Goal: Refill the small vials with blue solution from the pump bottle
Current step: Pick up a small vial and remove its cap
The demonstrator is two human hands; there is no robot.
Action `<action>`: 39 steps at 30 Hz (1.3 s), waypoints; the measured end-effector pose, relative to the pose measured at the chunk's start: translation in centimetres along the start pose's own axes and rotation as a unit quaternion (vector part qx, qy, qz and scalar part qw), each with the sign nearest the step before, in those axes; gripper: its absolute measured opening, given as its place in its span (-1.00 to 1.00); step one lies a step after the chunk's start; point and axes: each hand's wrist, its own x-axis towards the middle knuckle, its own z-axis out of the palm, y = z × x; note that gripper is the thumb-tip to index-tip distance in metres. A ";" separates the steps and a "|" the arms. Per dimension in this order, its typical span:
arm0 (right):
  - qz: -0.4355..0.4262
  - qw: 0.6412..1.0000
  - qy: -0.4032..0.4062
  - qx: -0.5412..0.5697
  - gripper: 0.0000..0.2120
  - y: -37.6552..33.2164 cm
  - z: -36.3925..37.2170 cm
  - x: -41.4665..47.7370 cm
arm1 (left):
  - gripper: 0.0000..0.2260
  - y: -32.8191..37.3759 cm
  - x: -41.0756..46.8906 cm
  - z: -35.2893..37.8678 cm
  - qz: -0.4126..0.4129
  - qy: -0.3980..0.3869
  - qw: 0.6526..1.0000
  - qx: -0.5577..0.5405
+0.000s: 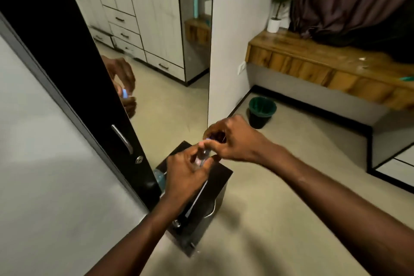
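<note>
Both hands clamp one small vial (202, 157).
Left hand (187, 172) grips its body; right hand (233, 139), at one o'clock, pinches its top.

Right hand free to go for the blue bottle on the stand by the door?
Probably not yet. The right hand is pinching the top of the vial held by the left hand, whose wrist covers much of the blue bottle.
</note>
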 end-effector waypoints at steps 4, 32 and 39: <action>0.002 0.999 0.030 -0.038 -0.74 -3.5 -5.2 -2.2 | -0.68 4.2 -1.6 -0.8 0.013 -0.009 0.994 -0.107; -0.011 0.997 -0.032 0.073 -0.58 -8.0 -6.0 -8.0 | -0.62 6.5 -7.3 -5.9 0.058 -0.071 0.996 -0.019; 0.114 0.950 0.189 0.220 -0.62 -6.0 -3.3 -10.2 | -0.72 3.9 -7.7 -5.6 -0.006 -0.050 0.990 -0.130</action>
